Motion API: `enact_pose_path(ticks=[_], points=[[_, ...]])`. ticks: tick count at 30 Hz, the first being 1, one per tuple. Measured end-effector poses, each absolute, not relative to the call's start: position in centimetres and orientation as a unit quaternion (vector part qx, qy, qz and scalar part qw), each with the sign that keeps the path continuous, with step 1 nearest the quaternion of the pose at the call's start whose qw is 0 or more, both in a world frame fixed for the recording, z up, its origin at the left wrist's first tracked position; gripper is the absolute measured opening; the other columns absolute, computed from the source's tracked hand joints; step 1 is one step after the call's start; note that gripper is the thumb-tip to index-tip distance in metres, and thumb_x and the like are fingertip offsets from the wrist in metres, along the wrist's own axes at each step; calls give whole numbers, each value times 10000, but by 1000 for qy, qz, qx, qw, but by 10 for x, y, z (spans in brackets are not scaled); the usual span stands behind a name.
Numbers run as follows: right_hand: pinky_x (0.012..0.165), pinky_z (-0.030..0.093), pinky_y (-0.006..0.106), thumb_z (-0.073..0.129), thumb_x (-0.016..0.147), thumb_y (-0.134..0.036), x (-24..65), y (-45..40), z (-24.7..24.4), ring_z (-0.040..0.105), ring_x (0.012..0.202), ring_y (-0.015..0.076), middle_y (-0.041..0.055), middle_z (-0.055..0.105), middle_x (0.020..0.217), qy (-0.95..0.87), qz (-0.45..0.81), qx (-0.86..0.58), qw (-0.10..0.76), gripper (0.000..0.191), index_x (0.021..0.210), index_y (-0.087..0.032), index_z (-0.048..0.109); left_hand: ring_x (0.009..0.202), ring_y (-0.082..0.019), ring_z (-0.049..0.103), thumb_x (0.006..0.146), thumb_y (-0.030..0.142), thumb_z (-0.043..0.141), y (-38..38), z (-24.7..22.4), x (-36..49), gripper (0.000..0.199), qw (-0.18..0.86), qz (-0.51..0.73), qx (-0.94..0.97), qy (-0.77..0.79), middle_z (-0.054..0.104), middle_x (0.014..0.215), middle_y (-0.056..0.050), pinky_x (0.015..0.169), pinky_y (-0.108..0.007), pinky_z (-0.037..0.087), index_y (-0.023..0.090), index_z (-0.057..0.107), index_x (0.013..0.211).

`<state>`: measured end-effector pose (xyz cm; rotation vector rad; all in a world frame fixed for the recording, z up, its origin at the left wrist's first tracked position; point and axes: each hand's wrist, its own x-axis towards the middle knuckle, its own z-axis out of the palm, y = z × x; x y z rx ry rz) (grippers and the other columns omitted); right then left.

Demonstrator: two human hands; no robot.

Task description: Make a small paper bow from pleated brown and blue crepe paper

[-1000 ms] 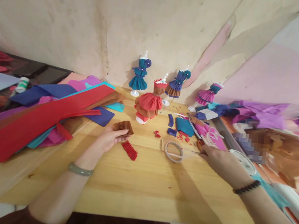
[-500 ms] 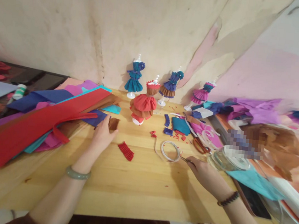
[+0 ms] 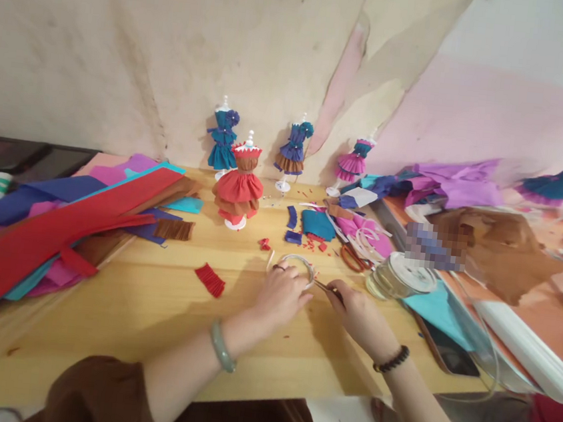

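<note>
My left hand [image 3: 280, 291] is at a thin coil of white cord [image 3: 306, 262], its bent fingers over the coil's left side and hiding part of it. My right hand [image 3: 358, 313] grips a slim metal tool [image 3: 324, 286], too small to name, whose tip points at the coil's right edge. Left of my hands lies a red pleated strip [image 3: 210, 280]. A brown pleated piece [image 3: 173, 229] rests farther left, by the fabric pile. Behind stands a small dress form in a red and brown ruffled dress [image 3: 241, 186].
Three more dressed forms, including a teal one [image 3: 222, 139], stand along the wall. Long fabric strips [image 3: 62, 235] pile up at left. Orange-handled scissors [image 3: 354, 259], a glass jar [image 3: 400, 277], a phone [image 3: 447, 356] and scraps [image 3: 317, 225] lie at right.
My left hand has let go of the brown pleated piece and moved right to the coil of cord. My right hand still holds the tool. The view has turned slightly right.
</note>
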<state>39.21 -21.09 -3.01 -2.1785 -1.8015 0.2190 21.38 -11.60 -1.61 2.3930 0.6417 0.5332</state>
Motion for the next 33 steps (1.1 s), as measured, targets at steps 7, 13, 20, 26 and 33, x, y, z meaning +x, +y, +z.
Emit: enact_pose_path(ticks=[7, 13, 20, 26, 33], points=[[605, 476, 319, 395, 925, -333, 400, -220, -32, 698, 699, 249, 73, 716, 745, -618, 116, -756, 181, 235, 925, -213, 597, 886, -299, 623, 886, 161, 444, -111, -42, 248, 304, 229, 159, 913, 297, 677, 810, -149, 844, -432, 403, 157, 739, 809], [579, 479, 319, 431, 893, -434, 427, -246, -26, 632, 604, 211, 39, 661, 657, -578, 196, -745, 270, 288, 866, -213, 613, 878, -288, 615, 878, 109, 418, -100, -46, 248, 316, 212, 162, 918, 293, 679, 823, -138, 863, -418, 407, 181, 718, 810], [399, 345, 246, 549, 784, -619, 453, -282, -17, 436, 438, 117, -3, 563, 592, -470, 349, -733, 346, 562, 1086, -153, 634, 889, -279, 613, 874, 108, 441, -85, -43, 245, 262, 180, 136, 931, 289, 682, 863, -143, 884, -402, 429, 151, 695, 824], [530, 420, 274, 542, 818, -535, 446, -275, -16, 509, 583, 152, 15, 573, 659, -519, 339, -726, 297, 413, 983, -176, 665, 905, -263, 626, 894, 149, 449, -85, -30, 235, 206, 140, 96, 937, 304, 687, 910, -121, 853, -385, 457, 146, 651, 934], [557, 422, 285, 488, 849, -495, 436, -271, -10, 530, 602, 168, 20, 592, 671, -544, 326, -720, 281, 368, 948, -179, 649, 859, -245, 635, 907, 138, 408, -83, -28, 222, 253, 96, 73, 939, 323, 680, 959, -109, 797, -370, 475, 143, 592, 1081]])
